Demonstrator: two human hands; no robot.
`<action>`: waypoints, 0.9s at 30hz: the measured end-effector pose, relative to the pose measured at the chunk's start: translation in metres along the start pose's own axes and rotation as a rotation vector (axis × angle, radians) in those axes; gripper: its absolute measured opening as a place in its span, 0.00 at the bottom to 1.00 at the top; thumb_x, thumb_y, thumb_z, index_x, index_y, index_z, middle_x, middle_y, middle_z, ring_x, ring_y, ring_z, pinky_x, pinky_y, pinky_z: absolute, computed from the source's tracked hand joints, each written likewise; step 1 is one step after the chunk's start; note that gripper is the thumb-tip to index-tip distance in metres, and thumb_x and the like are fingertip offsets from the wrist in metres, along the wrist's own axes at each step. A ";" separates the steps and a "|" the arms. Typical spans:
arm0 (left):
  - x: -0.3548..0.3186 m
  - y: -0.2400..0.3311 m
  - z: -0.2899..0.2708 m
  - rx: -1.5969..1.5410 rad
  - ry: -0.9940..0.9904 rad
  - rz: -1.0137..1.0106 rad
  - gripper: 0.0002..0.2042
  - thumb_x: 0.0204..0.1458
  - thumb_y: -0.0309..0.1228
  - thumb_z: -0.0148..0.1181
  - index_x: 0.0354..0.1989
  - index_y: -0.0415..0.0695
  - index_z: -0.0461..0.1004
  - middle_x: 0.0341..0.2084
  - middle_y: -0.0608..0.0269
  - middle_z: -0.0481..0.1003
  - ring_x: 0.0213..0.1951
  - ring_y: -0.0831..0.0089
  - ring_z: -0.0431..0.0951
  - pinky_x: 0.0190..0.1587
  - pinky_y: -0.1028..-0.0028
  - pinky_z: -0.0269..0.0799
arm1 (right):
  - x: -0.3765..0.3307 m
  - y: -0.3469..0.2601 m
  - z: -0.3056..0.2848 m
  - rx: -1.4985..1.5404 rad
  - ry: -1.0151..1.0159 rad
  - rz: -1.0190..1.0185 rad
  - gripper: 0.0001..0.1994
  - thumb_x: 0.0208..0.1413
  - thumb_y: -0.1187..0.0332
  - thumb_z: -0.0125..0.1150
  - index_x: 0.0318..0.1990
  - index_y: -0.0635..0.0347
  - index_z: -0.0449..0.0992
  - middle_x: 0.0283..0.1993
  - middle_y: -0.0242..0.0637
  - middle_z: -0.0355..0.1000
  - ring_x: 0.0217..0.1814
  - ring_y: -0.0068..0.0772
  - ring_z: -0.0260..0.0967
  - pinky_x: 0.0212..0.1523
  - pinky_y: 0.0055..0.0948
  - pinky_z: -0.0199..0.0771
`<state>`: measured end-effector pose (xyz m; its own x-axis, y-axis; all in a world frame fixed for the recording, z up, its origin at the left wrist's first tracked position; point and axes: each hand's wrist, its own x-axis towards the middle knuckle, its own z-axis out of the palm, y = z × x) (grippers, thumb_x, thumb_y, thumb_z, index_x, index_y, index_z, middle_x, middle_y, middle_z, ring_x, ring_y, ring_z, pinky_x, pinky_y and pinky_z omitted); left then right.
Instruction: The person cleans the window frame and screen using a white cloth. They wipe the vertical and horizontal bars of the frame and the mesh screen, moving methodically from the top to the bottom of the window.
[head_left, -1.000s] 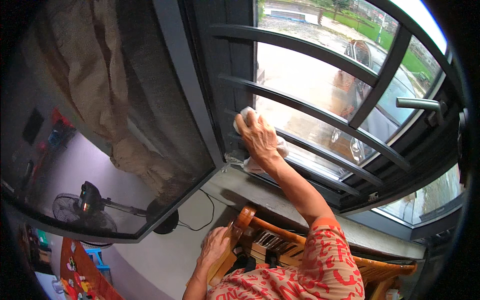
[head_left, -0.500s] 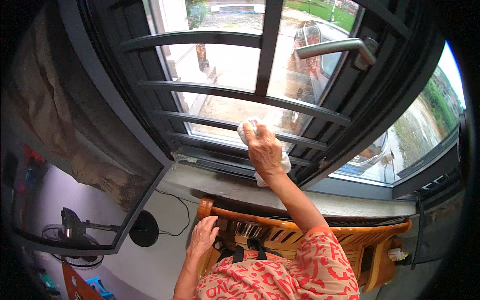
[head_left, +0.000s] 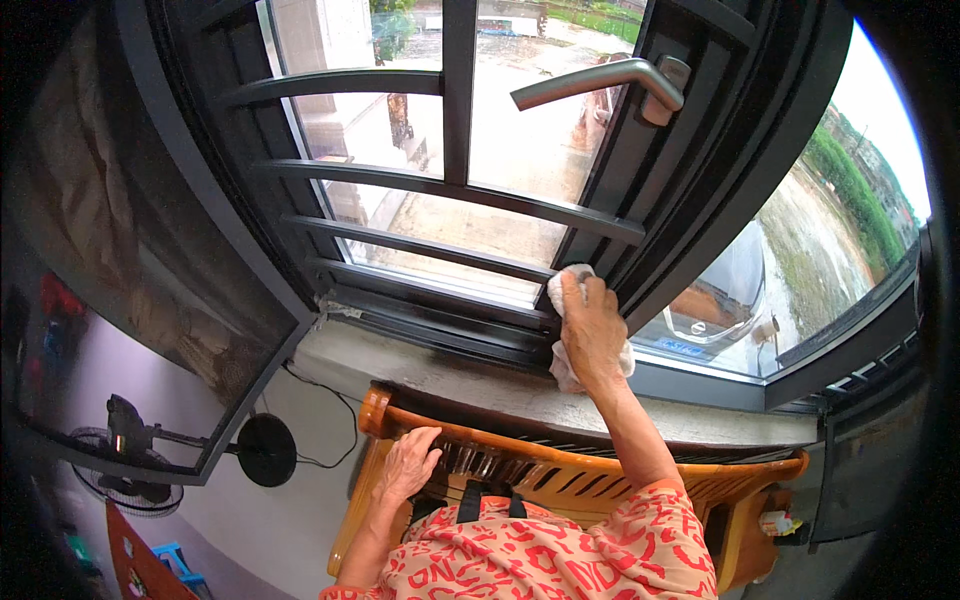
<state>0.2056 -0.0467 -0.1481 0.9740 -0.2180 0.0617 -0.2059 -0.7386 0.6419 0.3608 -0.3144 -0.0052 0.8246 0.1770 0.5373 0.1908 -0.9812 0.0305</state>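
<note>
A white cloth point(head_left: 568, 368) is bunched under my right hand point(head_left: 595, 330), whose fingers press it against the lowest dark bar point(head_left: 430, 249) of the window grille, at its right end beside the frame. Part of the cloth hangs below my palm over the lower frame. My left hand point(head_left: 408, 465) holds nothing; it rests with fingers stretched on the top rail of the wooden bench point(head_left: 560, 462), near its left end. Above my right hand, a grey window handle point(head_left: 590, 82) juts from the dark window frame point(head_left: 640, 190).
A pale sill point(head_left: 460, 385) runs between window and bench. An opened glass pane point(head_left: 175, 395) stands at the left, reflecting a curtain and a fan. A round black base point(head_left: 267, 450) and a cable point(head_left: 350, 405) lie on the floor. Another pane point(head_left: 740, 290) angles out at the right.
My right hand has moved with the cloth along the bar to the right, up to the frame's corner. The view has shifted a little. My left hand stays on the bench rail.
</note>
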 end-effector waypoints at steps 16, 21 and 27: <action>0.041 0.052 0.009 -0.546 0.052 -0.071 0.19 0.56 0.29 0.55 0.56 0.39 0.67 0.51 0.52 0.71 0.52 0.59 0.73 0.53 0.67 0.70 | -0.002 -0.006 0.026 0.098 0.074 0.106 0.20 0.51 0.77 0.54 0.54 0.66 0.65 0.42 0.47 0.63 0.40 0.48 0.71 0.32 0.38 0.78; 0.069 0.078 0.010 -1.114 0.050 -0.288 0.32 0.60 0.46 0.52 0.69 0.50 0.50 0.62 0.53 0.59 0.60 0.62 0.65 0.57 0.64 0.67 | -0.010 -0.025 0.024 0.488 -0.020 -0.062 0.22 0.52 0.76 0.53 0.57 0.62 0.64 0.44 0.49 0.62 0.42 0.53 0.70 0.36 0.43 0.75; 0.095 0.101 0.033 -1.913 0.105 -0.284 0.39 0.55 0.60 0.50 0.69 0.55 0.46 0.64 0.63 0.55 0.63 0.69 0.58 0.62 0.66 0.58 | -0.049 -0.080 0.020 0.867 -0.172 -0.167 0.23 0.51 0.71 0.57 0.56 0.58 0.65 0.46 0.49 0.63 0.45 0.54 0.67 0.40 0.45 0.71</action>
<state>0.2741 -0.1625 -0.1026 0.9712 -0.1486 -0.1862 0.2229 0.8425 0.4904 0.3155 -0.2431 -0.0506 0.8054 0.3896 0.4467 0.5924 -0.5511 -0.5876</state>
